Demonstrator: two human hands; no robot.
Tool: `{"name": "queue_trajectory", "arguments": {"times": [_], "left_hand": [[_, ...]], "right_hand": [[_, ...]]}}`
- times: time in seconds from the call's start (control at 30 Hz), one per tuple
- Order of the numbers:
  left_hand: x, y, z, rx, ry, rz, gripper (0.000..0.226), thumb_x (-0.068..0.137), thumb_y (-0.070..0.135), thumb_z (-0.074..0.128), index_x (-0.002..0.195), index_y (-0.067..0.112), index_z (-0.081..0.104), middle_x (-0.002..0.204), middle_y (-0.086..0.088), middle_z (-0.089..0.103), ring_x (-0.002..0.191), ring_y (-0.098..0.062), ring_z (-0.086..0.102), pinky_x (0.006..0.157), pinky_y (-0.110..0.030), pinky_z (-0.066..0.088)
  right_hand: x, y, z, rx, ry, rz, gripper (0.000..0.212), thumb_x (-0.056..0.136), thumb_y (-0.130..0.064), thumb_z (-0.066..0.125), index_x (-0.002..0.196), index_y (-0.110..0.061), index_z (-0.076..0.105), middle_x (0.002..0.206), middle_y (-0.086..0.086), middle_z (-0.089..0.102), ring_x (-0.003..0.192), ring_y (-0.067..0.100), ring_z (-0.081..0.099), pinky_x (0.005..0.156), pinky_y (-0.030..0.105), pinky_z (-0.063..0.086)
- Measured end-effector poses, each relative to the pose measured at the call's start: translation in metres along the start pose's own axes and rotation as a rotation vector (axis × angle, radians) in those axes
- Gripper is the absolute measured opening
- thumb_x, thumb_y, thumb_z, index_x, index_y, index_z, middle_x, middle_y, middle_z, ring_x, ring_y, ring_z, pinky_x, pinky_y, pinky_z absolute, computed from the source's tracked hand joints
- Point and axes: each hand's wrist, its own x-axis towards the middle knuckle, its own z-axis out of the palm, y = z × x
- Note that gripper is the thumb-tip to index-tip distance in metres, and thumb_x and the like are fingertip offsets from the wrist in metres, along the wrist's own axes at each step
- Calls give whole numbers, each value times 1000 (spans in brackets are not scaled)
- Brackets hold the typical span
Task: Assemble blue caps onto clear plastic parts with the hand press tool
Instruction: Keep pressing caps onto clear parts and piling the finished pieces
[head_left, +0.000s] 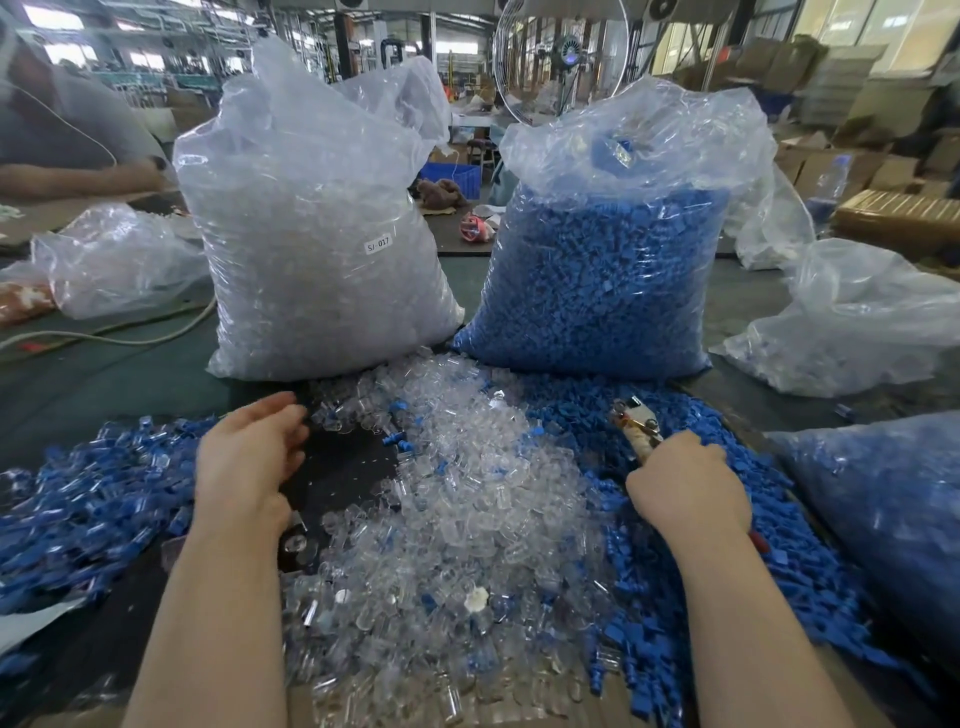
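Just ahead of the right hand (688, 486), whose grip curls round the press tool (638, 426), blue caps (675, 519) lie heaped, while the left hand (249, 457) hovers loose and empty beside the clear parts (467, 493), seemingly between pieces: next, pick one.

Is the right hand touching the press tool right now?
Touching. The head view shows the right hand with fingers curled round the handles of the hand press tool, whose metal head sticks out above the blue caps.
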Motion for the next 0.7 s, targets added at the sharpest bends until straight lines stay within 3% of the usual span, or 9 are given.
{"name": "queue_trajectory", "arguments": {"times": [0.07,0.13,0.23,0.3,0.37,0.43,0.57,0.63,0.7], "left_hand": [[-1,-2,10,379,-81,108,19,94,13,61,110,22,67,106,-1,65,93,-14,57,83,-34,45],[-6,-8,16,678,-200,139,13,92,21,65,104,26,67,97,4,63,84,-12,55,75,-33,42],[-9,-17,25,941,-363,129,31,92,25,65,123,22,62,105,2,61,84,-13,57,75,-32,47],[-10,-21,32,976,-457,153,44,92,20,62,136,25,54,130,-7,56,92,-19,62,84,-34,51],[-13,-26,39,1007,-486,206,47,93,16,56,139,27,52,140,-8,51,100,-21,63,89,-34,51],[-14,-27,42,1030,-489,253,43,93,13,54,134,24,57,133,-4,58,103,-21,62,90,-32,50],[-11,-28,39,951,-404,261,33,93,6,50,118,19,68,94,0,69,77,-16,64,71,-29,52],[-10,-27,36,910,-355,255,29,94,5,52,115,15,70,99,-3,71,85,-19,66,82,-36,56],[-10,-28,35,953,-305,290,22,93,10,59,109,19,72,99,-1,71,84,-15,64,80,-32,54]], "right_hand": [[1,0,2,-5,-2,-13,46,95,-27,56,130,-4,38,137,21,42,83,31,50,68,38,40],[3,0,4,5,9,-56,39,94,-25,57,122,-5,39,119,17,54,86,31,57,67,37,42],[2,-2,6,6,17,-106,29,92,-22,58,108,-9,37,83,8,54,66,22,53,59,34,43],[1,-4,7,-6,10,-131,28,92,-22,59,105,-11,37,78,6,51,63,20,50,55,34,40],[0,-5,7,-6,9,-154,25,91,-22,58,104,-11,39,77,5,49,63,20,47,60,35,41],[1,-5,7,6,18,-167,22,91,-22,58,101,-12,42,77,4,47,62,20,45,62,35,41],[4,-3,8,67,94,-191,12,88,-22,57,91,-16,47,73,2,46,61,20,43,57,33,34],[5,-3,8,111,109,-203,12,88,-25,57,87,-18,48,74,1,49,62,19,43,55,32,32],[6,-4,9,155,121,-221,13,88,-28,58,86,-19,49,76,1,52,66,22,47,57,33,33]]}}
